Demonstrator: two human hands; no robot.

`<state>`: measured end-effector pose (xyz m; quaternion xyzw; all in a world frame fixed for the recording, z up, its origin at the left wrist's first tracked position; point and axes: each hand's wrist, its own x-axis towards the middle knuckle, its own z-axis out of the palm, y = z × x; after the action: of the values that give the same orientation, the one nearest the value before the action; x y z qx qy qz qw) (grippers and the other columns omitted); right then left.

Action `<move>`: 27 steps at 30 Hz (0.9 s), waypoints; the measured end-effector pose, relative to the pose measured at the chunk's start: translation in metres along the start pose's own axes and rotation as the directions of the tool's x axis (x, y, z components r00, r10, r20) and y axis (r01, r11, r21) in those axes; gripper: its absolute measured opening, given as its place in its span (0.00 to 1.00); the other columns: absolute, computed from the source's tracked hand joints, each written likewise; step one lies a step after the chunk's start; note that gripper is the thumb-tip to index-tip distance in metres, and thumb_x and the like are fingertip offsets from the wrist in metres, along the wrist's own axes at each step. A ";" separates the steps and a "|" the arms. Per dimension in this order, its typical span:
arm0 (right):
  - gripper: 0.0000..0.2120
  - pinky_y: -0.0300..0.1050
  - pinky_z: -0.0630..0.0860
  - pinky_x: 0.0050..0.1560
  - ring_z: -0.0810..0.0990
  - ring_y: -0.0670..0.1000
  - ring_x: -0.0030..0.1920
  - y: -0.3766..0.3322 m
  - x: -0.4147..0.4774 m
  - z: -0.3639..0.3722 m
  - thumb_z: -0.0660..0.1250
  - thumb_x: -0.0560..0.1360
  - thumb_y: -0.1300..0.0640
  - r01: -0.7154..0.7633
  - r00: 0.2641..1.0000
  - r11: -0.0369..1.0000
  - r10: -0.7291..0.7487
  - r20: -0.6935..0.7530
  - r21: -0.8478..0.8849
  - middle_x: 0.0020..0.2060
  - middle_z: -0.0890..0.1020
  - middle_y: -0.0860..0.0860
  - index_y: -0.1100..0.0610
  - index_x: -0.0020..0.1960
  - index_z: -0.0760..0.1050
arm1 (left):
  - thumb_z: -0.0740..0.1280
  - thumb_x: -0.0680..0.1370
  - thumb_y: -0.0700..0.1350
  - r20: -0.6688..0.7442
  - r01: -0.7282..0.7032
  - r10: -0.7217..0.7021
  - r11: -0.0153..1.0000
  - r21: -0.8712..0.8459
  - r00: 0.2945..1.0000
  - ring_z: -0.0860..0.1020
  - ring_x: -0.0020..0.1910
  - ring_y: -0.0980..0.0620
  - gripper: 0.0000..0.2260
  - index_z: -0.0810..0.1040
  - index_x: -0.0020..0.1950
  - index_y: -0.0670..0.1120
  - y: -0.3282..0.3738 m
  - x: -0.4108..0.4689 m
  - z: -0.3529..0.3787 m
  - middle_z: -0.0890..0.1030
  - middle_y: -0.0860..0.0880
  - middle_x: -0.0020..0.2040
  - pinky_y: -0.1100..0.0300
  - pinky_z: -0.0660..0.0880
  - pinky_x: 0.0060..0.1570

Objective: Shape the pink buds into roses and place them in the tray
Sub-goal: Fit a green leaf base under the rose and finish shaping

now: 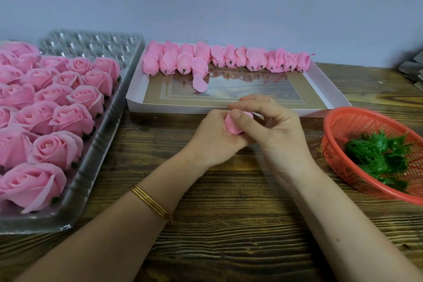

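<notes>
Cupping pink bud (233,125) in left hand (215,137), pinching its petals with right hand (277,130); likely light, soft, easily creased, so hold near base.

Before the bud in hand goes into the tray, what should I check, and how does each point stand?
1. Grip: left hand and right hand both hold the pink bud: ok.
2. Bud opened into a rose shape: cannot tell, the fingers cover most of it.
3. Free cells in the clear tray: the far rows hold nothing: ok.
4. Unshaped buds left for later: a row lies along the far side of the white box: ok.
5. Green calyxes in the red basket: several there: ok.
</notes>
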<state>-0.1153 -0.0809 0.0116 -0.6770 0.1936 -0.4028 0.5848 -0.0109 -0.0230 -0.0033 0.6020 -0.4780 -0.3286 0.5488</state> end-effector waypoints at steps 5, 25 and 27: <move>0.11 0.54 0.74 0.63 0.79 0.53 0.55 0.004 0.000 0.003 0.78 0.61 0.51 -0.017 1.000 1.000 0.017 -0.018 -0.006 0.48 0.81 0.52 0.50 0.43 0.86 | 0.71 0.69 0.32 -0.025 -0.054 0.053 0.998 -0.014 0.998 0.70 0.31 0.62 0.19 0.74 0.27 0.53 0.001 -0.001 0.001 0.72 0.58 0.27 0.67 0.69 0.36; 0.06 0.24 0.63 0.56 0.72 0.44 0.60 -0.002 -0.004 0.001 0.63 0.72 0.39 -0.040 0.964 0.930 0.131 0.230 -0.365 0.51 0.78 0.49 0.35 0.47 0.75 | 0.68 0.73 0.35 -0.087 0.079 -0.088 0.992 -0.098 0.992 0.79 0.38 0.53 0.02 0.80 0.41 0.38 0.003 -0.002 0.001 0.80 0.47 0.36 0.57 0.76 0.39; 0.09 0.27 0.64 0.57 0.72 0.42 0.58 -0.002 -0.004 -0.002 0.64 0.74 0.38 -0.047 0.956 0.920 0.154 0.250 -0.388 0.51 0.79 0.49 0.40 0.50 0.78 | 0.68 0.73 0.34 -0.076 0.082 -0.091 0.990 -0.116 0.993 0.78 0.35 0.55 0.05 0.80 0.38 0.39 0.003 -0.003 0.001 0.80 0.48 0.34 0.61 0.76 0.34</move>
<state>-0.1202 -0.0787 0.0117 -0.8153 0.2192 -0.2288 0.4846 -0.0134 -0.0208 -0.0014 0.6031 -0.4095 -0.3539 0.5859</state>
